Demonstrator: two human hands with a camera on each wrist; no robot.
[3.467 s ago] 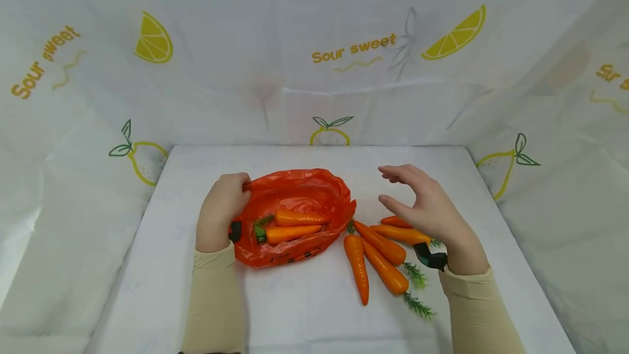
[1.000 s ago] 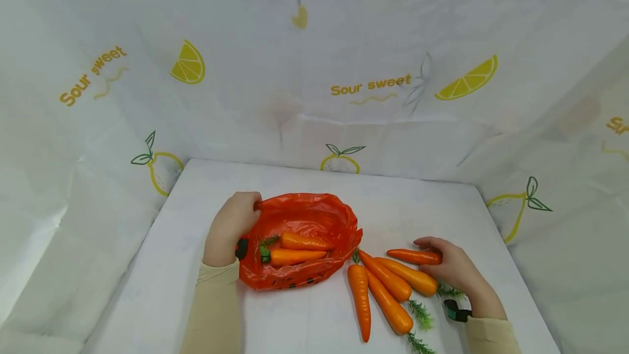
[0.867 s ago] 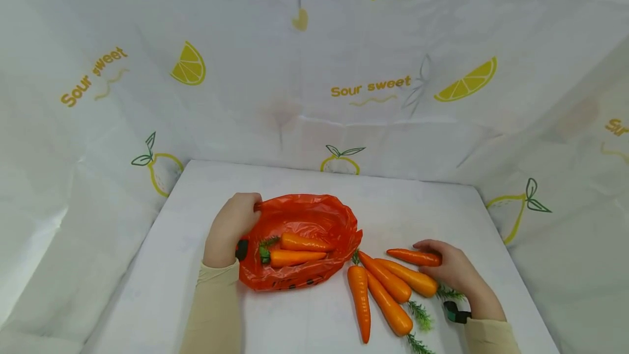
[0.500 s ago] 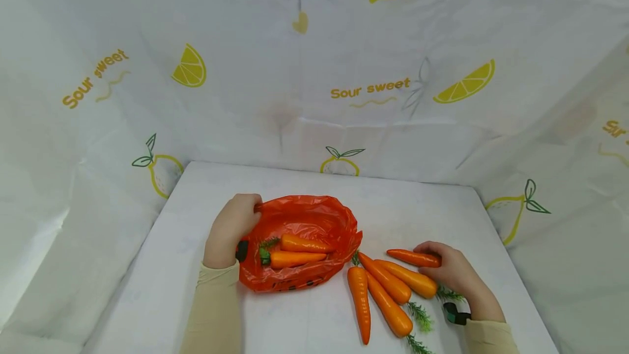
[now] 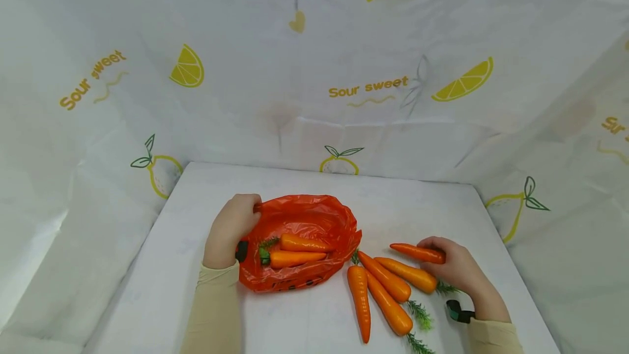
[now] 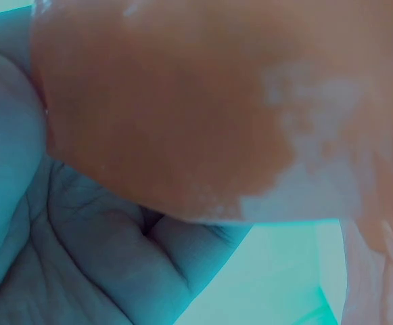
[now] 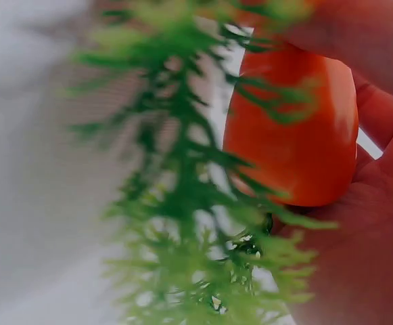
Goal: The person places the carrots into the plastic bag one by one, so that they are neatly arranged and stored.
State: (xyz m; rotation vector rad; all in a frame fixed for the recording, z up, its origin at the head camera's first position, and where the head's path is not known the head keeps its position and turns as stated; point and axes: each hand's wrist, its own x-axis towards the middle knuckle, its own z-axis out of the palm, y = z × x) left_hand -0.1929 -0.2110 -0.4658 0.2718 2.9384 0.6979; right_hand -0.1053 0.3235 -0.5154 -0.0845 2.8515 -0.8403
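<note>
At the left, my left hand (image 5: 232,228) grips the rim of a red plastic bag (image 5: 314,214), whose mouth is spread open towards me. Two orange carrots, a rear one (image 5: 306,243) and a front one (image 5: 297,258), lie inside with green tops to the left. The bag's film fills much of the left wrist view, with the palm (image 6: 95,250) behind it. On the right, my right hand (image 5: 459,266) holds a darker orange carrot (image 5: 417,252) by its thick end, tip pointing left. In the right wrist view its rounded end (image 7: 294,135) sits between thumb and fingers, behind blurred green fronds (image 7: 182,203).
Several more carrots fan out between bag and right hand, among them one (image 5: 359,302) pointing at me and one (image 5: 408,275) just below the held carrot. Their feathery tops (image 5: 419,314) point right. A white table (image 5: 275,321) carries everything; lemon-printed sheeting (image 5: 314,70) hangs around it.
My right hand has come down from above the carrots and taken hold of the rearmost one, which has just shifted slightly back and right. The left hand keeps its grip; the head view has tilted up.
</note>
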